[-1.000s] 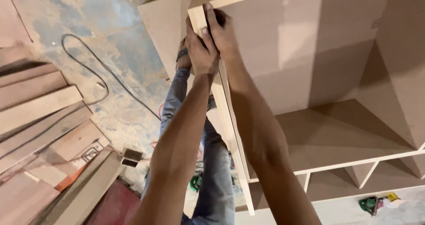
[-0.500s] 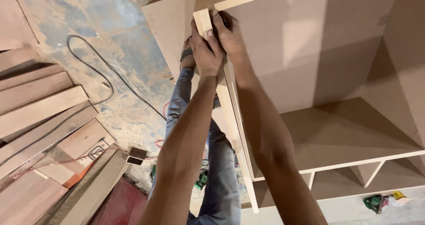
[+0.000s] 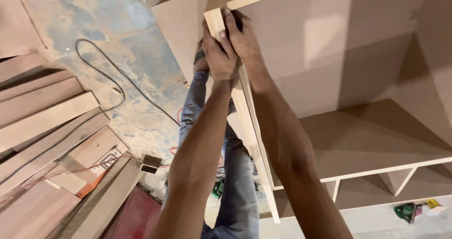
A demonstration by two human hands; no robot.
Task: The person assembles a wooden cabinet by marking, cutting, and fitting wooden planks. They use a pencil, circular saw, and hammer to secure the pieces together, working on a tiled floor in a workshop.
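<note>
Both my arms reach forward to the front edge of an upright panel point(image 3: 254, 140) of a pale brown board cabinet point(image 3: 358, 126). My left hand point(image 3: 217, 55) wraps around the panel's edge near its far end. My right hand point(image 3: 241, 34) presses on the same edge from the cabinet side, and something dark shows under its fingers; I cannot tell what it is. The two hands touch each other. My legs in blue jeans point(image 3: 235, 173) stand below beside the panel.
Long boards point(image 3: 42, 121) lie stacked at the left on a dusty concrete floor point(image 3: 117, 41). A black cable point(image 3: 117, 86) snakes across the floor. A small metal tube piece point(image 3: 151, 163) rests on a board. A green tool point(image 3: 406, 211) lies at lower right inside the cabinet.
My hands have stayed on the panel edge. The view has shifted slightly, so the hands and cabinet sit a little higher and to the right in the picture.
</note>
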